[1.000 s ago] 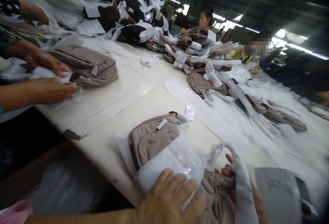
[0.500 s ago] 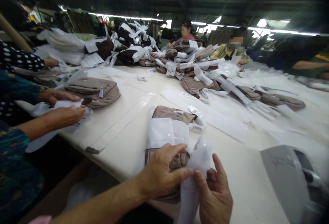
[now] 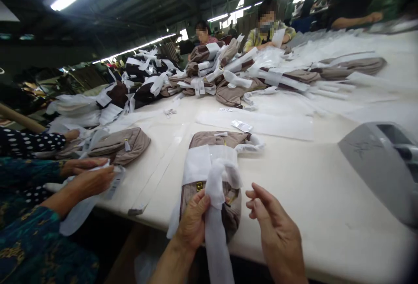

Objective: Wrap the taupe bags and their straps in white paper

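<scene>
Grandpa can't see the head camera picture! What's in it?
A person's left hand pinches a white wrapping strip over a brown corduroy bag on a white table; the right hand hovers empty beside it. Beyond, partly wrapped bags lie heaped.

- Left hand (image 3: 192,225): bare, with a blunt, rounded thumb tip.
- Left forearm (image 3: 170,264): bare, smooth in outline, wider toward the lower edge of the view.
- Right hand (image 3: 277,232): bare, with slim, tapering fingers and a broad base.
- Nails: too small and blurred to make out clearly.
</scene>
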The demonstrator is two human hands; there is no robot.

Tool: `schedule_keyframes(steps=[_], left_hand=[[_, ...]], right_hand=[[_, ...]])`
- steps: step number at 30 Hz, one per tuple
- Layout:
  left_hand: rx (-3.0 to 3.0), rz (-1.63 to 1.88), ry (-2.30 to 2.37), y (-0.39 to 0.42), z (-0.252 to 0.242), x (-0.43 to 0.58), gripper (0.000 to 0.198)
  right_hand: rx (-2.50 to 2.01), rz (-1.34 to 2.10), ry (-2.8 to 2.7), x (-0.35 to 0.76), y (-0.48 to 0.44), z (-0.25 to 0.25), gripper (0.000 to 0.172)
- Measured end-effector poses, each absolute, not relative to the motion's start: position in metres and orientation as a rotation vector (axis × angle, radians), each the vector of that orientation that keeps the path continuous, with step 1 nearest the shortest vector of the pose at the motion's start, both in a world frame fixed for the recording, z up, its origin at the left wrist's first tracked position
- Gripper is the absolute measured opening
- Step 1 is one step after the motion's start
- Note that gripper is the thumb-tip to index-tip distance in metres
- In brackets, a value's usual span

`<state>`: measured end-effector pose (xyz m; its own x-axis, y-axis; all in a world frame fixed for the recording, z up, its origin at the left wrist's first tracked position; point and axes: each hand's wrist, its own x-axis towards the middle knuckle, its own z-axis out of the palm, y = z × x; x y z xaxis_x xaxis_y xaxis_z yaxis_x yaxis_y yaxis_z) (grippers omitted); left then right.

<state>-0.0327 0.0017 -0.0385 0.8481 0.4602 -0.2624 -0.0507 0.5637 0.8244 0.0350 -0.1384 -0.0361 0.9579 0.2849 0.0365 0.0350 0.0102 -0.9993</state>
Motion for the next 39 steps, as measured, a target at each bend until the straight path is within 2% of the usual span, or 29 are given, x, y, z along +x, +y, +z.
schedule_keyframes(steps=[8, 14, 18, 20, 24, 28, 30, 34, 39], left_hand=[[0.97, 0.363, 0.389, 0.016, -0.051, -0.041, 0.027], [0.921, 0.316, 0.431, 0.021, -0.057, -0.045, 0.025], [0.944, 0.324, 0.517, 0.016, -0.056, -0.044, 0.031], [0.942, 0.335, 0.527, 0.012, -0.054, -0.041, 0.037], [0.91, 0.339, 0.489, 0.005, -0.049, -0.033, 0.041], [1.049, 0.38, 0.536, -0.001, -0.055, -0.031, 0.025], [1.159, 0.408, 0.559, -0.006, -0.058, -0.031, 0.024], [1.232, 0.423, 0.535, -0.015, -0.05, -0.029, 0.033], [1.334, 0.298, 0.426, -0.012, -0.053, -0.028, 0.041]], right_hand=[[-1.405, 0.538, -0.506, 0.049, -0.112, -0.029, 0.028], [-1.442, 0.387, -0.737, 0.05, -0.106, -0.02, 0.016], [-1.544, 0.037, -0.875, 0.041, -0.104, -0.025, 0.021], [-1.605, -0.081, -0.861, 0.039, -0.104, -0.028, 0.018], [-1.67, -0.048, -0.801, 0.041, -0.11, -0.034, 0.013], [-1.713, -0.011, -0.773, 0.043, -0.116, -0.043, 0.015], [-1.715, -0.023, -0.741, 0.044, -0.116, -0.046, 0.014], [-1.685, 0.024, -0.744, 0.046, -0.113, -0.047, 0.014], [-1.605, -0.064, -0.609, 0.049, -0.114, -0.065, 0.023]])
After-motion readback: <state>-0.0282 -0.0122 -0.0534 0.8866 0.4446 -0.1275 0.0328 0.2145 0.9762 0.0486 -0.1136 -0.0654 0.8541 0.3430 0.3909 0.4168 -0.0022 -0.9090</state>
